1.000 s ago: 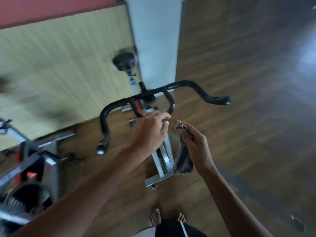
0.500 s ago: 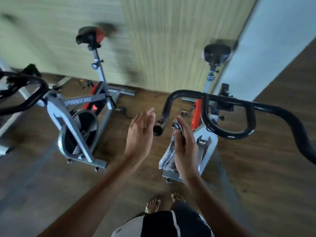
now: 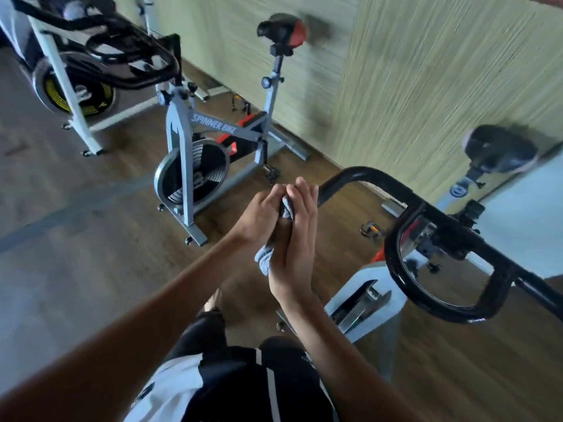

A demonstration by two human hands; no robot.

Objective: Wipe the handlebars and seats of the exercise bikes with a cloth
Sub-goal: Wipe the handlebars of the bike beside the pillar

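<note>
A grey cloth [image 3: 264, 259] is sandwiched between my two hands at the left end of the near bike's black handlebar [image 3: 365, 175]. My left hand [image 3: 259, 217] curls its fingers over the cloth from the left. My right hand [image 3: 297, 239] lies against the cloth's other side with straight fingers; its thumb is hidden. The bar's tip is hidden behind my hands. The near bike's black seat [image 3: 499, 150] is blurred at the right. The grey spinner bike [image 3: 213, 129] stands further left, with its black-and-red seat [image 3: 281, 28] and its black handlebar [image 3: 137, 71].
A white bike with a yellow-marked flywheel [image 3: 76, 89] stands at the far left. A greenish wall [image 3: 411, 71] runs behind the bikes. The floor [image 3: 76, 239] is dark wood. My legs and a bare foot [image 3: 213, 300] are below my hands, beside the near bike's frame [image 3: 365, 296].
My left hand, open and apart half a second ago, has closed onto the cloth against my right hand. Both hands rose to the handlebar's left end. The view swung left.
</note>
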